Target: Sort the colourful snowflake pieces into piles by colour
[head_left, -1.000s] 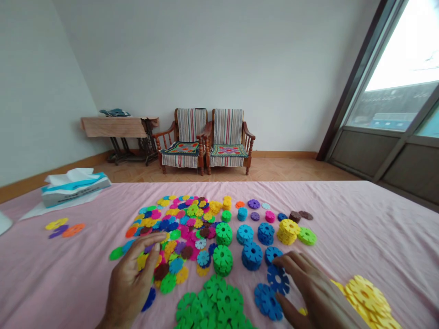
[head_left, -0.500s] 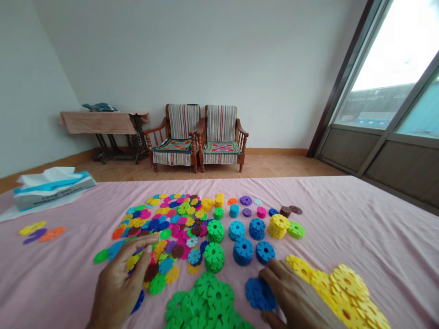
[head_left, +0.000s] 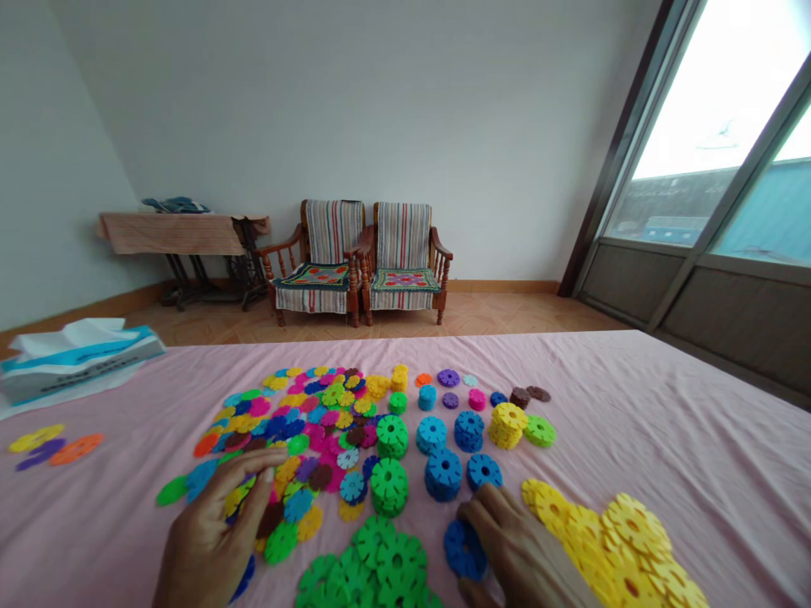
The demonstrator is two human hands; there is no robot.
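Note:
My right hand curls round a blue notched plastic disc low on the cloth, fingertips on its far side and thumb at the near edge. Whether more discs lie under it is hidden. Just beyond stand a short blue stack and a taller blue stack. My left hand hovers over a spread of mixed-colour discs, thumb and forefinger bent towards each other with a gap; no held piece shows. Between the hands lies a heap of green discs.
Yellow discs lie heaped right of my right hand. Green stacks, a yellow stack and smaller piles stand in rows beyond. A tissue box sits at the far left of the pink cloth.
The loose blue discs under my right hand now look gathered into one, with the fingers closer round them. My left hand keeps its pose. The view has shifted slightly.

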